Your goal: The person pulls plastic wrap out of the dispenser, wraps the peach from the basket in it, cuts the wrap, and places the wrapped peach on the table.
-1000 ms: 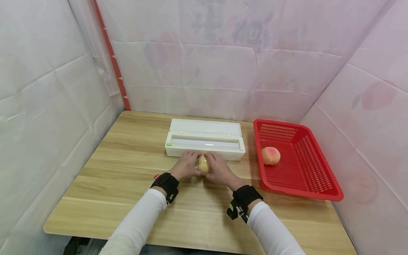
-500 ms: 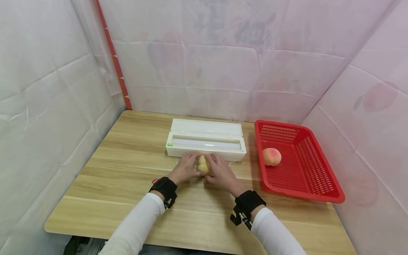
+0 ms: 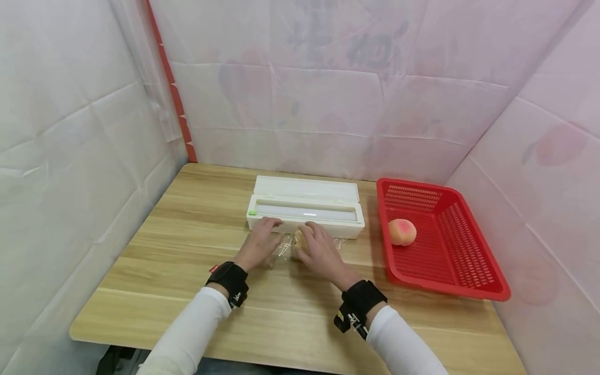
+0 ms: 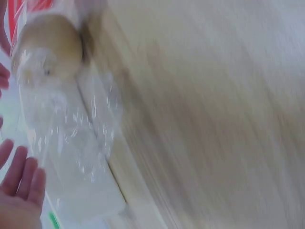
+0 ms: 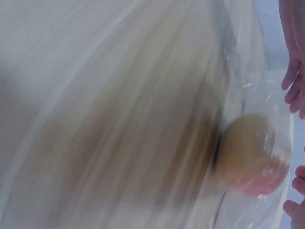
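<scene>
A peach (image 3: 299, 240) in clear plastic film (image 3: 283, 249) lies on the table just in front of a white cling-film box (image 3: 328, 229). The right wrist view shows the pink side of the peach (image 5: 250, 155), with film creased over it. My left hand (image 3: 258, 244) is held left of the peach, apart from it, its fingers loosely extended near the box's front. Loose film spreads between that hand and the peach in the left wrist view. My right hand (image 3: 322, 251) is beside the peach at its right, fingers relaxed; contact is unclear.
The box's lid (image 3: 307, 188) is raised at the back, with a film roll (image 3: 323, 214) inside and a green slider (image 3: 252, 212) at its left end. A red basket (image 3: 450, 289) on the right holds another peach (image 3: 402, 232). White sheets surround the wooden table (image 3: 154, 281).
Both hands were around the peach earlier. My left hand has since drawn off to the left, uncovering film beside the peach. My right hand has stayed close to it.
</scene>
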